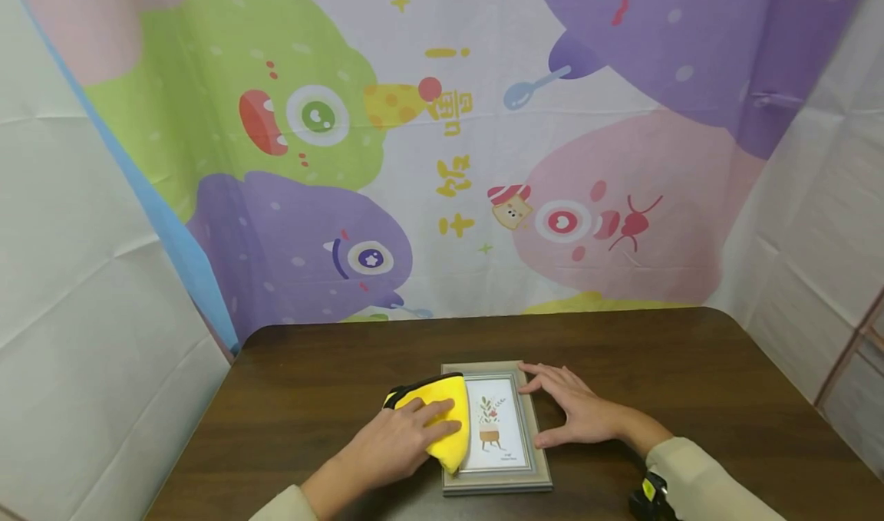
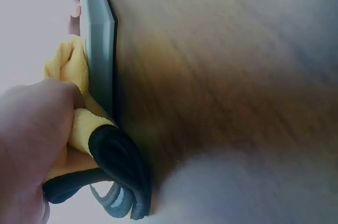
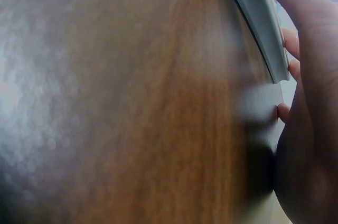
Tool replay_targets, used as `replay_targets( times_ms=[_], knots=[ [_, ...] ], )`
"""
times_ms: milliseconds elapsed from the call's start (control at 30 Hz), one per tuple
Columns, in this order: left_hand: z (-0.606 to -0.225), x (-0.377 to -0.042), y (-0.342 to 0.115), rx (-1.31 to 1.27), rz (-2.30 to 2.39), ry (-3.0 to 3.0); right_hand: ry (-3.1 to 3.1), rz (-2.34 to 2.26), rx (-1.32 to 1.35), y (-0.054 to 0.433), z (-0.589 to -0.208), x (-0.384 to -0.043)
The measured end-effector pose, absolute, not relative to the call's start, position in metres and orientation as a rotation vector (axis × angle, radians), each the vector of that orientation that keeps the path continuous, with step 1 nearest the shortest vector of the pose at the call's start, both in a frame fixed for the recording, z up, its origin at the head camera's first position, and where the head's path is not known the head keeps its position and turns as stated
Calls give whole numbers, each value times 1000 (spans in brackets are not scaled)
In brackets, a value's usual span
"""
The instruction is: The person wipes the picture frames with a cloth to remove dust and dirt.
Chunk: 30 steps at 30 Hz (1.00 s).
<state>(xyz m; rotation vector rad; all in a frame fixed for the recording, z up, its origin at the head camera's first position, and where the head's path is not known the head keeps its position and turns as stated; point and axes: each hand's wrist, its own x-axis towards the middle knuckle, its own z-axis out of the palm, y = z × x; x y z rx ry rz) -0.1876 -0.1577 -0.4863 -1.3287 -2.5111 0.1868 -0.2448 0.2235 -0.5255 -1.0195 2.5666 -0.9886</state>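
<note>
A picture frame [image 1: 497,481] with a pale, stepped border lies flat on the table. Its print shows a potted plant on a white ground. Over the frame's left side is a yellow cloth [image 1: 449,398] with black edging. My left hand [image 1: 397,444] holds this cloth against the frame, fingers on top; the thumb is hidden in the head view. In the left wrist view the cloth [image 2: 79,73] bunches beside the frame's edge [image 2: 100,44]. My right hand [image 1: 583,410], thumb and fingers spread apart, touches the frame's right edge.
The dark brown wooden table [image 1: 311,383] has rounded far corners. Behind it hangs a cloth backdrop [image 1: 476,275] with cartoon figures. White sheets [image 1: 90,291] flank the table on both sides. A black device with a yellow mark [image 1: 649,494] sits at my right wrist.
</note>
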Motion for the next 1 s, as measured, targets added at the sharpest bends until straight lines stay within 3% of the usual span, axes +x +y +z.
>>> replay_targets(
  times_ms=[1000],
  knots=[
    [-484,-229,-151,-1191,123,-2740,2568,-989,-1017,223,-524,-244]
  ],
)
